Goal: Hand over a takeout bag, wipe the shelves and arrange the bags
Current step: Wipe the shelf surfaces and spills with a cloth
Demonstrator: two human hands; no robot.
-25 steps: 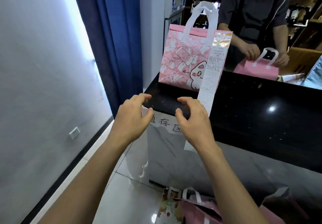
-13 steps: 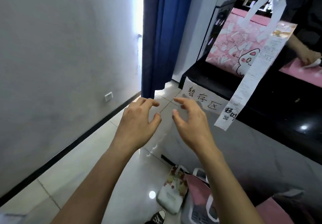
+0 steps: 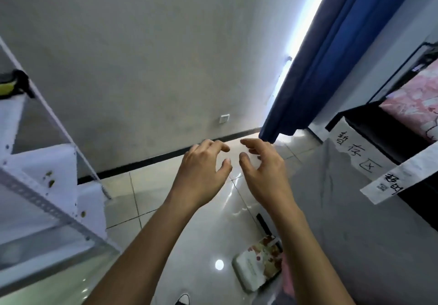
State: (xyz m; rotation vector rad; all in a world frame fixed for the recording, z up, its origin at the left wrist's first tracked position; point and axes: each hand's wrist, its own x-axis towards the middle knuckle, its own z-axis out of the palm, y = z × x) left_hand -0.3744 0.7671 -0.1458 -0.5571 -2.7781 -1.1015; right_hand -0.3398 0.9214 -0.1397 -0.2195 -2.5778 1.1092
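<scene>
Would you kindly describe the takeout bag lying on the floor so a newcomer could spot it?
Start at the black counter on the right and drop down its grey front to the tiled floor. There lies the floral bag, cream with red-brown flowers, unlike the pink bag atop the counter.

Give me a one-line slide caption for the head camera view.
Both empty hands, left and right, hover over the tiled floor between white shelves and the black counter holding a pink takeout bag.
</scene>
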